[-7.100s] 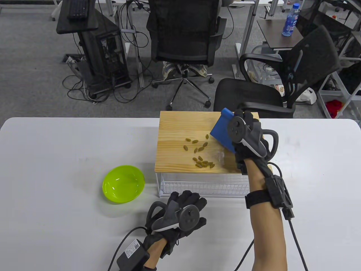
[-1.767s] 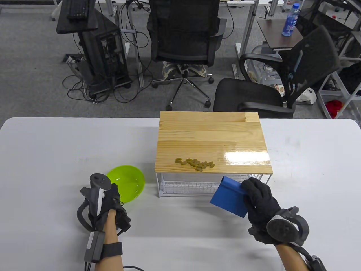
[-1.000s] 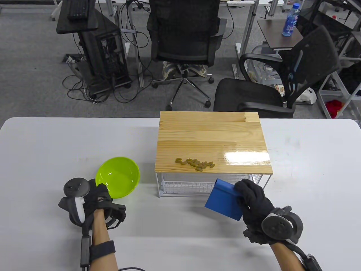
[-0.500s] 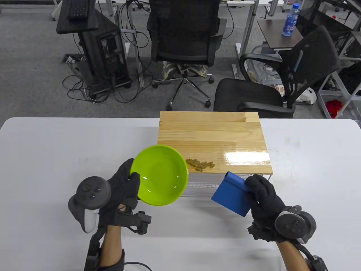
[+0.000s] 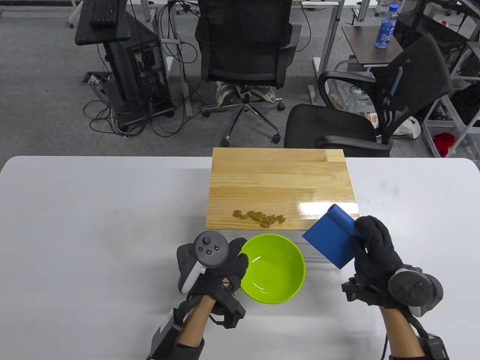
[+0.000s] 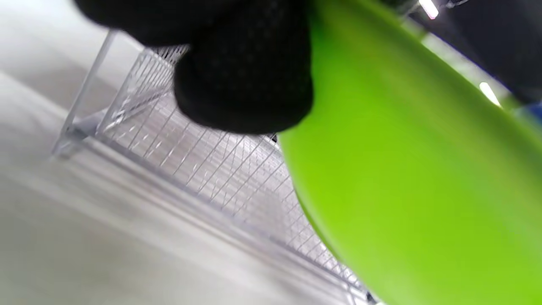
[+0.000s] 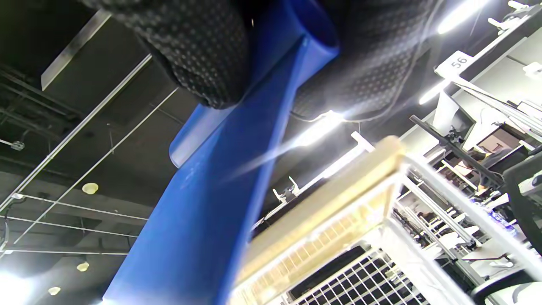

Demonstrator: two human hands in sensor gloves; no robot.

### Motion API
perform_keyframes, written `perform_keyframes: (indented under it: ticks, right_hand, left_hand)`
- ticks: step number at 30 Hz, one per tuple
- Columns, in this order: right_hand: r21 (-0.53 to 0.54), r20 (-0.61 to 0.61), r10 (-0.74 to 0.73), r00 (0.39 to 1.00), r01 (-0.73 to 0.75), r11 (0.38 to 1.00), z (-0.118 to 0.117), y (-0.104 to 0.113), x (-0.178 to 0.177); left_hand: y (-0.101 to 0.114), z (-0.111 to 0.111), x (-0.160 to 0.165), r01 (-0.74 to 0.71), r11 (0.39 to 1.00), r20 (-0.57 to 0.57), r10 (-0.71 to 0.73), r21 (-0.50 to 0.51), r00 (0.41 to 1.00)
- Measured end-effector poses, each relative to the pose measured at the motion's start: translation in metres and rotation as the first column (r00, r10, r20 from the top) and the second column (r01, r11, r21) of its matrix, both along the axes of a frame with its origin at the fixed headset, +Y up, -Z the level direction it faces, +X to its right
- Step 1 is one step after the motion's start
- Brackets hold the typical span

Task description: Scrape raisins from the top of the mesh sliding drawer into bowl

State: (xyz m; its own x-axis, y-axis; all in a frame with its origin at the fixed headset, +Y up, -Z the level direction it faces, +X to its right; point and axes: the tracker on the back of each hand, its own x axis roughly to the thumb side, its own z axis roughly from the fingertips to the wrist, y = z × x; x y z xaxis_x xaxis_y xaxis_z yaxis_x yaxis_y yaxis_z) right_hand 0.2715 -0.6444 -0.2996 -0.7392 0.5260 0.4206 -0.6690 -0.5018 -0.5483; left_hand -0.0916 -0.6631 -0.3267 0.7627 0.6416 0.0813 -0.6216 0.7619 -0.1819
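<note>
Below the drawer's front edge, left hand (image 5: 215, 268) grips the rim of the round lime-green plastic bowl (image 5: 273, 268), likely as a catch basin. Greenish raisins (image 5: 259, 218) lie in a line near the front edge of the mesh sliding drawer's pale wooden top (image 5: 281, 187), directly above. Right hand (image 5: 375, 258) pinches the flat blue plastic scraper (image 5: 330, 236) by its rolled handle, blade angled toward the raisins, presumably to sweep them off.

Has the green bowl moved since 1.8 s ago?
Yes. The left hand carried the green bowl rightward; it now sits below the drawer's wooden top, under the raisins.
</note>
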Motion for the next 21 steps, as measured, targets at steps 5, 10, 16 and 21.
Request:
perform_keyframes:
  ticks: [5,10,16,21]
  right_hand:
    - [0.0,0.061,0.087,0.994,-0.087,0.996,-0.027,0.027,-0.033]
    - [-0.121,0.138,0.198,0.971,-0.182,0.976,-0.06,0.039,-0.071]
    - [-0.321,0.163,0.267,0.95,-0.205,0.924,-0.084,0.046,-0.087]
    - [-0.343,0.09,0.227,0.97,-0.184,0.921,-0.088,0.044,-0.087]
  left_hand:
    - [-0.013,-0.01,0.001,-0.015,0.999,-0.039,0.013,-0.04,0.999]
    - [-0.018,-0.016,-0.004,-0.014,0.999,-0.081,0.01,-0.044,0.997]
    - [-0.014,-0.017,-0.004,-0.015,0.999,-0.109,0.011,-0.033,0.994]
    - [-0.015,-0.02,-0.008,-0.065,0.996,-0.101,0.058,-0.066,0.993]
